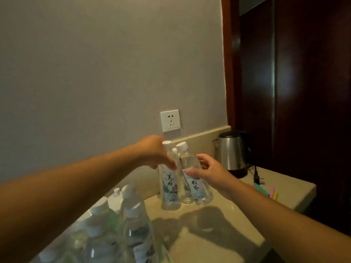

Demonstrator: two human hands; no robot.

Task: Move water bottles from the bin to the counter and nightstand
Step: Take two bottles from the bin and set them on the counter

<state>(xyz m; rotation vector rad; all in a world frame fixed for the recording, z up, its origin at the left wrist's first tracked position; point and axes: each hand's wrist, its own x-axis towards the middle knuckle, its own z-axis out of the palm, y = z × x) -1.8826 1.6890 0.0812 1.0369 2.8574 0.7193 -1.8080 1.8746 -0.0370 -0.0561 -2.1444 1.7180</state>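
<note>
Left hand (152, 151) grips the neck of the left bottle (171, 185), which stands upright on the counter (218, 224); right hand (207, 170) grips the right bottle (197, 185), tilted, its base at or just above the counter, cannot tell which. A third bottle (187, 195) stands between and behind them. More bottles (117, 224) crowd the near left; a kettle (234, 150) sits at the back right, a wall socket (169, 120) above.

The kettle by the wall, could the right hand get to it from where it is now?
Probably yes. The kettle stands just behind and to the right of the right hand, with open counter between them. But its fingers grip a tilted water bottle, which it would have to release first.
</note>
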